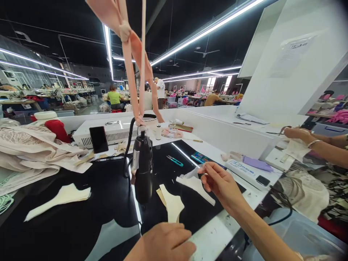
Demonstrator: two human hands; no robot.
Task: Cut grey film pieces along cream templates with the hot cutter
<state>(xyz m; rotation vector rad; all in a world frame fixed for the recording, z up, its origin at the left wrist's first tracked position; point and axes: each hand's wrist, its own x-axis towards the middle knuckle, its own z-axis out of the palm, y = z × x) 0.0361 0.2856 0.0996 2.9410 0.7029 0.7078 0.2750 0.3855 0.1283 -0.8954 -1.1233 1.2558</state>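
Note:
My left hand point(165, 242) lies low over the black table top point(108, 195), its fingers loosely bent and slightly apart, with nothing visible in them. Just beyond it is a small stack of cream cut fabric pieces point(172, 204). My right hand point(219, 181) is closed in a pinch at the end of a sheer white strip point(191, 173). Beneath that strip a white cut piece point(197, 188) lies on the table. Between the hands and the table's far side, a black handheld power tool point(143, 166) hangs upright from knotted peach fabric strips point(130, 54).
More cream pieces point(61, 199) and a translucent template-like sheet point(112, 237) lie to the left. Teal thread snips point(174, 161) rest beyond the tool. A dark phone point(98, 139) leans against a white box point(116, 136). At right, a co-worker's hands point(299, 136) handle pale fabric.

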